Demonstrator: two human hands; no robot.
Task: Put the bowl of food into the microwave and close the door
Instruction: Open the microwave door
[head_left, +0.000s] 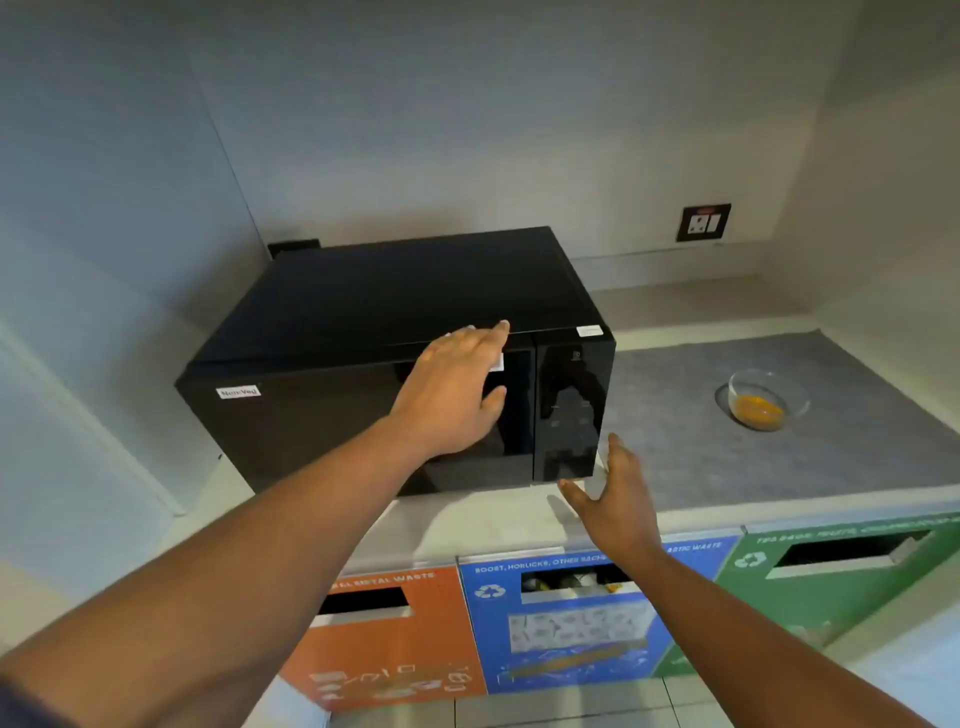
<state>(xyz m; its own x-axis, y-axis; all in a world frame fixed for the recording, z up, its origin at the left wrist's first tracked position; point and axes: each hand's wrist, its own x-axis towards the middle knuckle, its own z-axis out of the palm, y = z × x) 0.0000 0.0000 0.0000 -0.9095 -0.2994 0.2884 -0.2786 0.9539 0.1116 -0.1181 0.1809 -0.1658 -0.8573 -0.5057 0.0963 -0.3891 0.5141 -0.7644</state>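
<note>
A black microwave (363, 312) stands on the counter at the left, its door shut. My left hand (457, 389) lies flat against the upper right part of the door, fingertips at the top edge, fingers apart. My right hand (618, 499) hovers open below the microwave's lower right corner, near the control panel (571, 410), holding nothing. A clear glass bowl (766, 397) with orange-yellow food sits on the grey mat (779, 467) to the right, well apart from both hands.
A wall socket (704, 222) is at the back right. Below the counter edge are waste bins with slots: orange (395, 639), blue (566, 629) and green (841, 577). Walls close in the nook at left and right.
</note>
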